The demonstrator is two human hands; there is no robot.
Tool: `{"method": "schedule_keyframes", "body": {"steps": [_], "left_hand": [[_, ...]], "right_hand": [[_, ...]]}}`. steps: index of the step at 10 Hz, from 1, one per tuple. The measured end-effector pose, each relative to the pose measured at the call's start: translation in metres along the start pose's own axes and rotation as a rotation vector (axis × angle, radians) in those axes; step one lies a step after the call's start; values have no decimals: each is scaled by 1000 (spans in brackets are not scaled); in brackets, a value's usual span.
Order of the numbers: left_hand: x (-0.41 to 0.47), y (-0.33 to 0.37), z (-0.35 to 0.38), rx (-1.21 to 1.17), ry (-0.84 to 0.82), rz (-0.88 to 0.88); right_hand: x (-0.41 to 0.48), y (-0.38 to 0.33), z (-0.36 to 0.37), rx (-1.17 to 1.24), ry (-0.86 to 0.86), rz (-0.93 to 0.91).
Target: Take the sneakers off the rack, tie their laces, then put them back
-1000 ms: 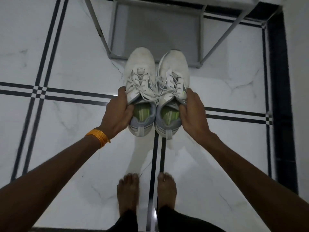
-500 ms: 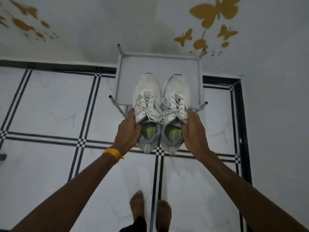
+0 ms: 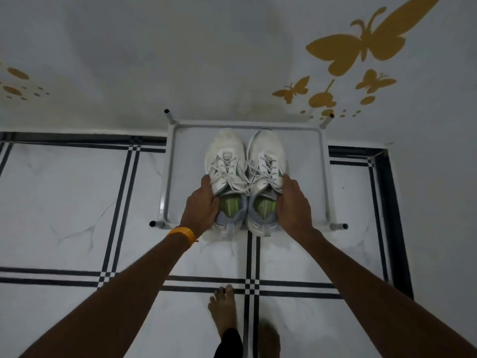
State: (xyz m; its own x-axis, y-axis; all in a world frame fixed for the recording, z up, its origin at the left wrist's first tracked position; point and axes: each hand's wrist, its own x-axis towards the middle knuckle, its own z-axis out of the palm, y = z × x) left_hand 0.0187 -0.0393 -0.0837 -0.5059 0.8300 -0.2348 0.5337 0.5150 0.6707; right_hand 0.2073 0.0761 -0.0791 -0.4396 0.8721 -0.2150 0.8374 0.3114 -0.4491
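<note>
Two white sneakers with grey heels and green insoles are held side by side, toes pointing to the wall. My left hand point(image 3: 201, 205) grips the outer side of the left sneaker point(image 3: 227, 161). My right hand point(image 3: 293, 205) grips the outer side of the right sneaker point(image 3: 267, 156). Their white laces are tied across the tongues. Both shoes are over the top shelf of the pale grey rack point(image 3: 178, 161), heels past its front edge. I cannot tell whether they rest on it.
The rack stands against a white wall with gold butterfly decals point(image 3: 361, 47). White marble floor with black stripe lines point(image 3: 121, 202) spreads left and right. My bare feet point(image 3: 223, 308) stand on the floor below the rack. An orange band point(image 3: 182, 233) circles my left wrist.
Both hands have carried the sneakers up and forward from in front of the rack's lower part to over its top shelf. The view has tilted up to the wall.
</note>
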Motion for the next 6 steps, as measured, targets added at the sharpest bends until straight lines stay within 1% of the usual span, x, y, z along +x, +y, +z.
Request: {"method": "schedule_keyframes", "body": {"steps": [1,3,4,5,6], "left_hand": [[31,-5,12,-16,-36,2],[48,-13,24,-29,-97,-39],[51,-12,22,47,-187,-82],[56,4,2,245,-199,-120],[67,29,-28,394,-32,-108]], "right_hand": [[29,10,14,-7,-24,30],[49,21,24,-24,-91,19],[51,24,18,0,-170,9],[55,12,-4,-15,-268,43],[60,-9,-44,-154,-179,-5]]}}
